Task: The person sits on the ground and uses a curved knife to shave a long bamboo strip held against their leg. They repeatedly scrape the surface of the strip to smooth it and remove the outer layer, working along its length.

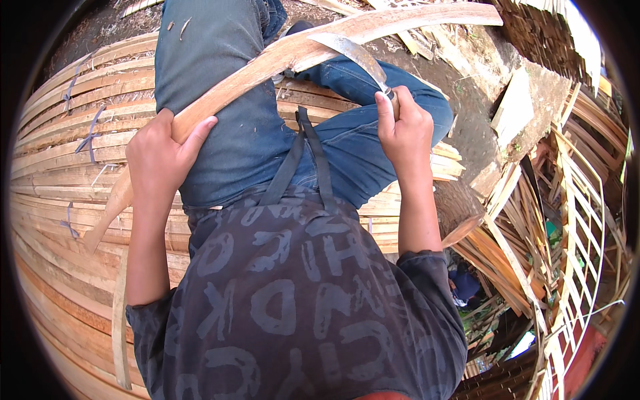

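Observation:
A long, slightly bowed strip of wood [267, 70] lies slantwise across my left thigh, from beside my left forearm up to the top right. My left hand [160, 150] is closed round its lower part, thumb on top. In my right hand [408, 127] is a curved knife [360, 59], fist wrapped round the handle with the thumb along it. The blade's tip end rests on or just over the strip's face; contact is hard to tell. A pointed wooden end [462, 230] shows behind my right forearm; whether it belongs to the knife's handle is unclear.
Tied bundles of wooden slats [67, 163] lie beneath me and to the left. At the right stand a stone block [533, 100], a heap of thin strips [510, 260] and a lattice of pale slats [580, 253]. Shavings and offcuts litter the ground ahead.

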A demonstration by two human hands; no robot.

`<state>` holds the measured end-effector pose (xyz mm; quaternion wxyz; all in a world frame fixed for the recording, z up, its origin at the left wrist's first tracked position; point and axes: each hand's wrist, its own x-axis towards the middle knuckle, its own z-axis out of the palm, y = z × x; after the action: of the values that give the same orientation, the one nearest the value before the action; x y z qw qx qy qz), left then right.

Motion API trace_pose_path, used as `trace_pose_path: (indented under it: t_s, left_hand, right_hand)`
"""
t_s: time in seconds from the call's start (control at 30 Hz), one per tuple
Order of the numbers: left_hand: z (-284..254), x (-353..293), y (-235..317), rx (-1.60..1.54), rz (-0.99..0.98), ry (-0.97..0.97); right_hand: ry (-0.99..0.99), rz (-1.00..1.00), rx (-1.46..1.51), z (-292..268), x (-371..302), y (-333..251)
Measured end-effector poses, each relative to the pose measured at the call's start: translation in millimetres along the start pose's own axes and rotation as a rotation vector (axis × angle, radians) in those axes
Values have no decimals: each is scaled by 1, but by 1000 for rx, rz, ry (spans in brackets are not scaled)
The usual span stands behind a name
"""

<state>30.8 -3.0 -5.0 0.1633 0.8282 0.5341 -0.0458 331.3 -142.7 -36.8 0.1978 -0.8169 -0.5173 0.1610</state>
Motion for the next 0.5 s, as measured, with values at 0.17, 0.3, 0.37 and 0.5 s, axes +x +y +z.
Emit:
trace_pose_path:
  t_s: [0.17,0.3,0.37,0.5]
  left_hand:
    - [-3,2,2,-78,16,-17]
    - [-1,1,3,-72,22,1]
    - [0,1,4,-77,25,6]
    - [-1,0,3,-94,-36,-24]
  right_hand:
    - [37,-60,-83,-6,5,7]
    - [81,-109,-137,-7,11,15]
    - [101,-106,-172,-7,14,19]
    - [155,197,-212,-29,29,56]
